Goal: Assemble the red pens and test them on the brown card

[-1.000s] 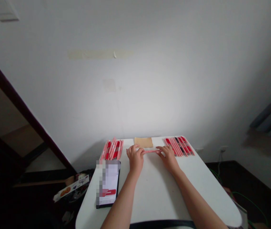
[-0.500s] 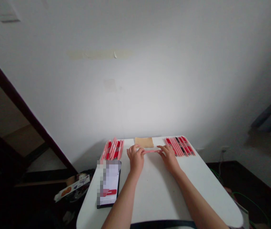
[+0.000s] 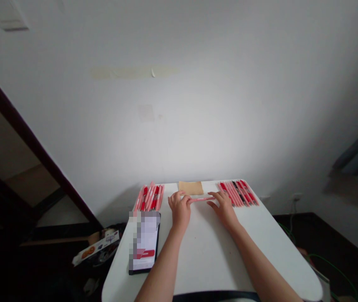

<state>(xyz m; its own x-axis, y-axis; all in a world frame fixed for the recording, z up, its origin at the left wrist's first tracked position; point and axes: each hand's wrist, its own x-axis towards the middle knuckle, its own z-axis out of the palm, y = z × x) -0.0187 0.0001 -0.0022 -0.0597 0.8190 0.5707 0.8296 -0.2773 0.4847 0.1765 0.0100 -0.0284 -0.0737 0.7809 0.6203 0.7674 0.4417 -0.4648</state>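
Note:
A slim pink pen (image 3: 202, 199) lies crosswise between my two hands, above or on the white table (image 3: 207, 243). My left hand (image 3: 179, 207) is closed, with the thumb and fingers pinching the pen's left end. Around the pen's right end is my right hand (image 3: 223, 206), its thumb and forefinger spread apart and not visibly gripping. Just beyond the pen is a tan piece of paper or card (image 3: 191, 188). Beside my right hand a row of pink, red and black pens (image 3: 238, 193) lies side by side.
Another group of pink and red pens (image 3: 149, 198), some crossing over others, lies at the far left of the table. A phone (image 3: 145, 241) with its screen lit lies near the left edge. The wall (image 3: 179, 126) rises behind the table.
My right thumb has come away from the pen's right end, so the fingers stand wider apart. The left hand keeps its pinch, with the pen almost unmoved.

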